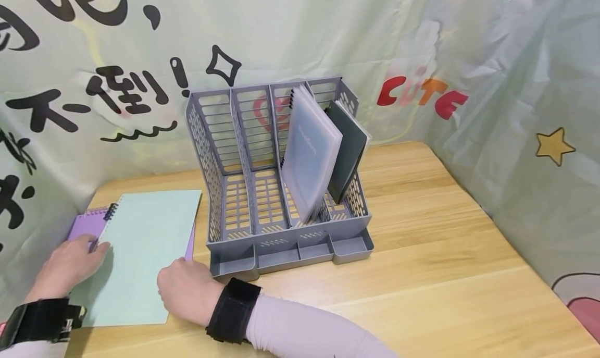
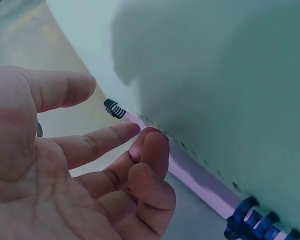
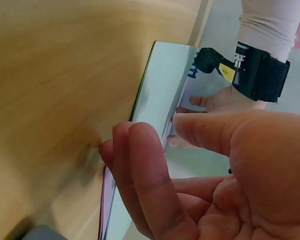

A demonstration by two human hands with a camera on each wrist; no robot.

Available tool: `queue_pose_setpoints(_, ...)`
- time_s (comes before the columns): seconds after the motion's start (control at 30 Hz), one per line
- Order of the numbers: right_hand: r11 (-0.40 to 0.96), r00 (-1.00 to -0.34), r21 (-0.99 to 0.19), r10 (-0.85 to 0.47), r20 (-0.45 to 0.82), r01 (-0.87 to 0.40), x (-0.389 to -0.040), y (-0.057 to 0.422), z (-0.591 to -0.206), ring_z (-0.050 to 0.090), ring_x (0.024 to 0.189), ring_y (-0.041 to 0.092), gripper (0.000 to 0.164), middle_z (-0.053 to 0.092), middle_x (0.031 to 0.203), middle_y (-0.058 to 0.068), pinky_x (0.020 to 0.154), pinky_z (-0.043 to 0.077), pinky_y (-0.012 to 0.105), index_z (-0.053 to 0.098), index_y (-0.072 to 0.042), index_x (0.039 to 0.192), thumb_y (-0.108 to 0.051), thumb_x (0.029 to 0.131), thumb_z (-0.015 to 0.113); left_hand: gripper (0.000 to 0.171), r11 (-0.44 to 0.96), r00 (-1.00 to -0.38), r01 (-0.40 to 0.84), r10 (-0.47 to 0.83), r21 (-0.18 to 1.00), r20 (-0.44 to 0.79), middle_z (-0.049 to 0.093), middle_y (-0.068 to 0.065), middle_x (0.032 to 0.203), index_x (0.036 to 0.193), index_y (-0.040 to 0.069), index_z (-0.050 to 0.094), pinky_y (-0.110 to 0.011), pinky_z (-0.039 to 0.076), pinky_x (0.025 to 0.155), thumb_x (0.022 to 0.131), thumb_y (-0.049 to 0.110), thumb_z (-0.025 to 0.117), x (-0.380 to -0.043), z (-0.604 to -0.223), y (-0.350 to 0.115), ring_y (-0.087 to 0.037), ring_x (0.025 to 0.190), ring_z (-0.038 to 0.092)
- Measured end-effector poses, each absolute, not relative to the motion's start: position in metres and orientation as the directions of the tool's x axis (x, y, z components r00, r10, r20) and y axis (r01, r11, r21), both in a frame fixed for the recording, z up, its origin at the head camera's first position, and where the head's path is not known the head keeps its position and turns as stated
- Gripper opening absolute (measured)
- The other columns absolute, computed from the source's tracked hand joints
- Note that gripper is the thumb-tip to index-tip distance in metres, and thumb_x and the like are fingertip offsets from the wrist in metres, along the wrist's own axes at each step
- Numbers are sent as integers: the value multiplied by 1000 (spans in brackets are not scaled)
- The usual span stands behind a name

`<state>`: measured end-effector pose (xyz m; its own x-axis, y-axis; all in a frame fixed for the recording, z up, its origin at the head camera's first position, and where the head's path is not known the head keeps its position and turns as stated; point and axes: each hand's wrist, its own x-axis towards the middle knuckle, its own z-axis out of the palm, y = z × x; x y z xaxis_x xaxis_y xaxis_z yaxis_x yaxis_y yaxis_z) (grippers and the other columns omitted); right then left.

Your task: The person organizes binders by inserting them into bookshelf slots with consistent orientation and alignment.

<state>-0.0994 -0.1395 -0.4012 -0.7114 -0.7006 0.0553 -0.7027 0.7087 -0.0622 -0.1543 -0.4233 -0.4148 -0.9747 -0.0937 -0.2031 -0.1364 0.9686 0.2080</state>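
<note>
A pale green spiral notebook lies over a purple spiral notebook at the left of the table, with purple showing past both sides. At its bound left edge is my left hand; the left wrist view shows the thumb held apart and the bent fingertips right at the binding holes. My right hand is at the right edge of the green notebook. In the right wrist view its fingers are loosely bent outside that edge, with a gap to the straight thumb.
A grey desktop file rack with small front trays stands mid-table, close to my right hand. Its right slots hold a translucent-covered notebook and a dark green one, both leaning. A printed cloth hangs behind the wooden table.
</note>
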Motion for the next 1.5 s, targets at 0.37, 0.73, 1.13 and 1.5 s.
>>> queue_pose_setpoints(0.37,746,-751,-103,-660,21,-658,-106,-146,-400,39,46,-1,33,47,56,-13,30,32,20,57,-27,61,-33,93,62,76,972,-983,-111,-77,209,-167,39,-46,119,123,-19,43,-69,36,76,98,52,41,-155,-417,-424,-62,102,37)
queue_pose_setpoints(0.73,770,-774,-93,-633,5,-631,-114,-150,-402,38,46,0,39,45,54,-12,29,31,21,51,-26,55,-23,92,60,83,970,-981,-137,-104,202,-165,33,-50,112,122,-26,40,-70,33,80,98,53,40,-154,-418,-423,-62,103,32)
queue_pose_setpoints(1.13,764,-767,-121,-641,-31,-633,-115,-152,-401,43,48,1,31,51,58,-12,34,37,22,59,-28,62,-38,92,62,77,974,-984,-115,-85,194,-159,39,-47,114,120,-24,44,-67,37,76,97,50,43,-155,-417,-423,-62,100,38)
queue_pose_setpoints(1.5,769,-770,-106,-637,-42,-631,-115,-152,-401,46,48,1,29,54,60,-12,34,38,22,62,-29,66,-41,92,61,78,968,-985,-119,-87,220,-149,41,-47,106,116,-27,45,-63,38,72,97,49,45,-157,-419,-423,-58,95,39)
